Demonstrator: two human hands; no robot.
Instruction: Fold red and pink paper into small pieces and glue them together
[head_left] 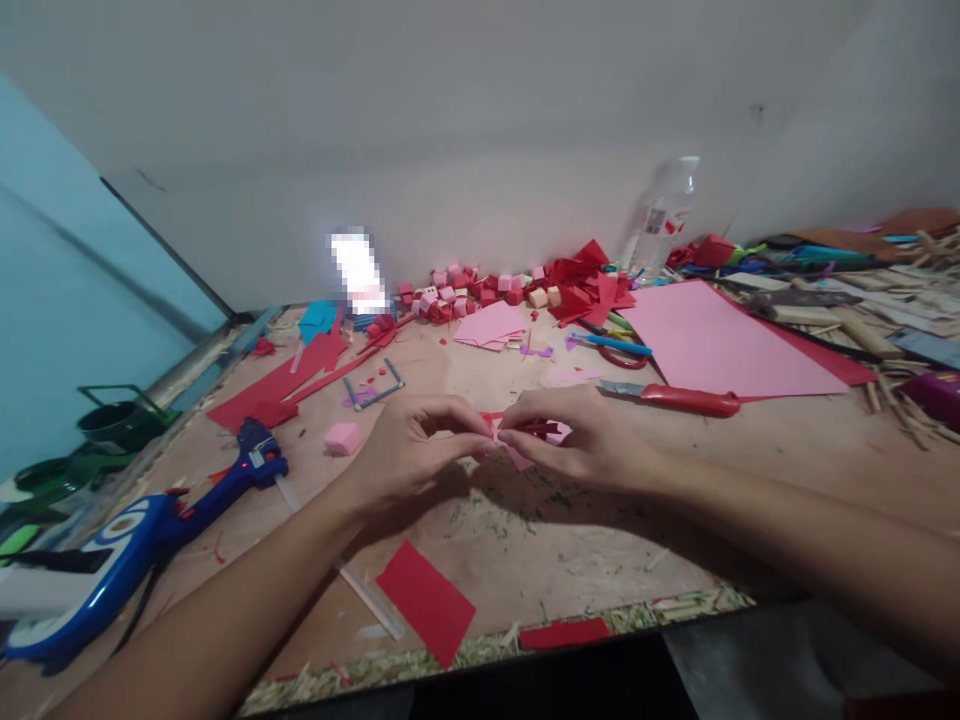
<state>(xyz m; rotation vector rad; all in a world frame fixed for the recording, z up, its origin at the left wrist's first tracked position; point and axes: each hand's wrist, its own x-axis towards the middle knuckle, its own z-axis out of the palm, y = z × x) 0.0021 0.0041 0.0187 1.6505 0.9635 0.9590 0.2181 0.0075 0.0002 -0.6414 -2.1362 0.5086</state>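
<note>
Both hands meet over the middle of the table. The fingertips of my left hand pinch the left side of a small piece of red and pink paper. Close beside it, the thumb and fingers of my right hand are closed on the same paper. Fingers cover most of it, so its exact shape cannot be made out. A pink paper cube rests to the left of my left hand. Beyond my right hand lies a red-handled knife.
At left is a blue glue gun with a clear glue stick. Pink and red cubes line the wall. Pink sheets, a plastic bottle and wood strips are at right. A red paper rectangle lies in front.
</note>
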